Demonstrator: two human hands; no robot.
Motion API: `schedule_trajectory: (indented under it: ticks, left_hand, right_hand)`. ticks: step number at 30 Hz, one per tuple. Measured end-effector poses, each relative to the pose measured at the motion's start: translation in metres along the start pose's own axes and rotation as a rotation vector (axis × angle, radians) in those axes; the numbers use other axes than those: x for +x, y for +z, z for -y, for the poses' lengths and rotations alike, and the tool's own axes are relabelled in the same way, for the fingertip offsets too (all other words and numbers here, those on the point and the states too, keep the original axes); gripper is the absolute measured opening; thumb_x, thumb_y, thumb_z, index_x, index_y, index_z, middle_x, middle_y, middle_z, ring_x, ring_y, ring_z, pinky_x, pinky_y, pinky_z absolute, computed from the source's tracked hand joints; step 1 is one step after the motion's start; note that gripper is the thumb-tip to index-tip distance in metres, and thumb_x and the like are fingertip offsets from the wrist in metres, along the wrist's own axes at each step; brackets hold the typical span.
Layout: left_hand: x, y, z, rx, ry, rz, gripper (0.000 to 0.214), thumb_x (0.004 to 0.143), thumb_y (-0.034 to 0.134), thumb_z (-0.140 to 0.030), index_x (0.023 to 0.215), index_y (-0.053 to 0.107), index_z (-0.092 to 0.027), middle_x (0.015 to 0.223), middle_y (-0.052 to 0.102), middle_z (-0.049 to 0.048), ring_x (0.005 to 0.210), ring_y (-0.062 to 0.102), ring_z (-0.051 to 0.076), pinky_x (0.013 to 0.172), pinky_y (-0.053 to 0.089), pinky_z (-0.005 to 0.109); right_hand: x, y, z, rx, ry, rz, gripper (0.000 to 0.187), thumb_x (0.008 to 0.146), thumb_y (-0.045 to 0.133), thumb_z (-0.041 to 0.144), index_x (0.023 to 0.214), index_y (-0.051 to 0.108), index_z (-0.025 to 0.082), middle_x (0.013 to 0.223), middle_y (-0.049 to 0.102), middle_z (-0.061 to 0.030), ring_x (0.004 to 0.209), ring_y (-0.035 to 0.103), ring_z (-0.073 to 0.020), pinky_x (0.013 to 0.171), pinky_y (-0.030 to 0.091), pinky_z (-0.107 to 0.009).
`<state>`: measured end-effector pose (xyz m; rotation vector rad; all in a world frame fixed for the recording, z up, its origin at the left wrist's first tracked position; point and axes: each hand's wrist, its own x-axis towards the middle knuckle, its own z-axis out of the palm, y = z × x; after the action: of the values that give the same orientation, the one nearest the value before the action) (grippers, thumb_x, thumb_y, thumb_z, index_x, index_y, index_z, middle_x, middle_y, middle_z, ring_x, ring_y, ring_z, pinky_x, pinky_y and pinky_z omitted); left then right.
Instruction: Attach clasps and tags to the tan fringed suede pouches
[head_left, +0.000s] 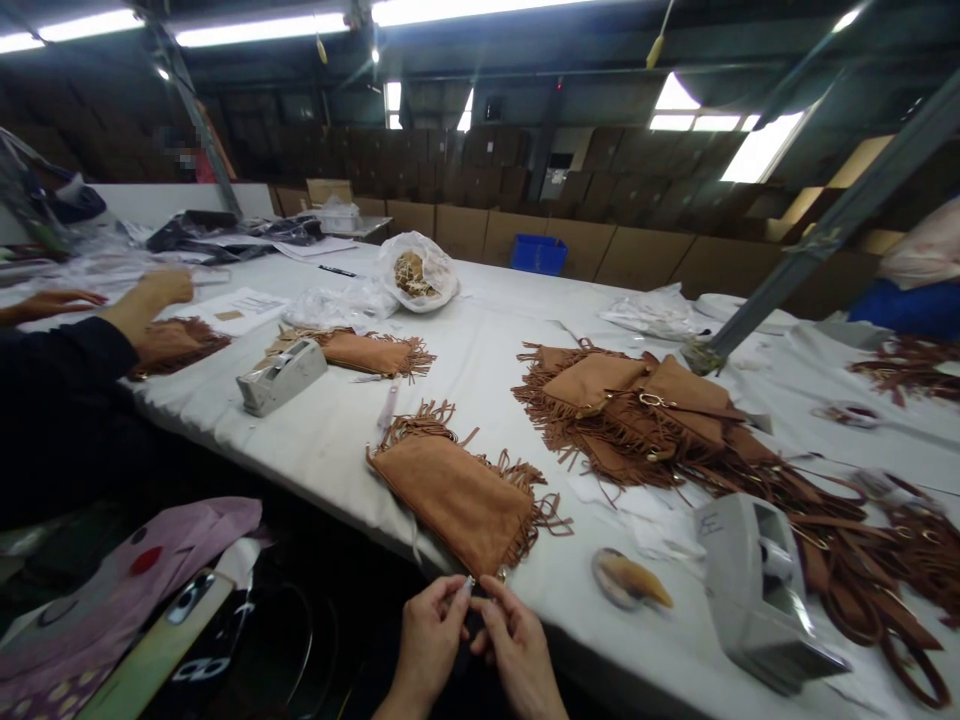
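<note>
A brown suede fringed pouch [457,490] lies flat at the table's near edge, its fringe fanned out along the far and right sides. Just below its near corner, my left hand [429,632] and my right hand [517,645] meet, fingertips almost touching. Thumb and forefinger of my left hand pinch a tiny pale or shiny bit beside the corner, too small to name. The fingers of my right hand are also drawn together, and what they grip is hidden. A small gold-coloured metal piece [502,575] shows at the pouch's corner.
A pile of fringed pouches [637,410] lies right of centre. Grey tape dispensers stand at right [765,590] and left [283,376]. A round dish with a yellowish pad [631,578] sits near my right hand. A co-worker's hands [150,300] work at far left, by another pouch.
</note>
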<state>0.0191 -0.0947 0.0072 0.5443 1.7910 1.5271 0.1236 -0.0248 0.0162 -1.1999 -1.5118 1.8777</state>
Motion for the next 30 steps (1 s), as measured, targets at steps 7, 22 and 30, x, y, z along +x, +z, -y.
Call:
schedule_trajectory:
  ticks: [7,22,30]
  left_hand:
    - [0.005,-0.004,-0.001,-0.225,-0.096,0.038,0.040,0.070,0.070,-0.051,0.086,0.065,-0.015,0.057,0.064,-0.0005,0.035,0.042,0.005,0.036,0.028,0.017]
    - [0.015,-0.007,0.004,-1.195,-0.666,0.416,0.005,0.081,0.061,-0.007,0.086,0.061,-0.006,0.055,0.055,-0.0034,0.031,0.025,-0.005,0.032,0.015,0.008]
    - [0.018,-0.015,0.000,-1.020,-0.534,0.480,0.016,0.078,0.070,-0.018,0.088,0.060,-0.011,0.058,0.057,-0.0051,0.031,0.021,-0.005,0.033,0.012,0.010]
  right_hand:
    - [0.010,0.013,-0.018,0.342,0.040,0.028,0.089,0.061,0.079,0.050,0.133,0.038,0.018,0.067,0.066,-0.0008,0.044,0.053,-0.0101,0.040,0.031,-0.018]
    - [0.001,0.012,0.025,0.726,0.269,0.248,0.081,0.074,0.075,0.038,0.139,0.027,0.037,0.087,0.063,0.0037,0.039,0.037,-0.0008,0.040,0.035,-0.016]
    - [0.015,-0.015,0.026,0.055,0.103,0.290,0.082,0.078,0.063,0.054,0.145,0.025,0.027,0.071,0.064,0.0024,0.036,0.051,-0.0097,0.036,0.032,-0.021]
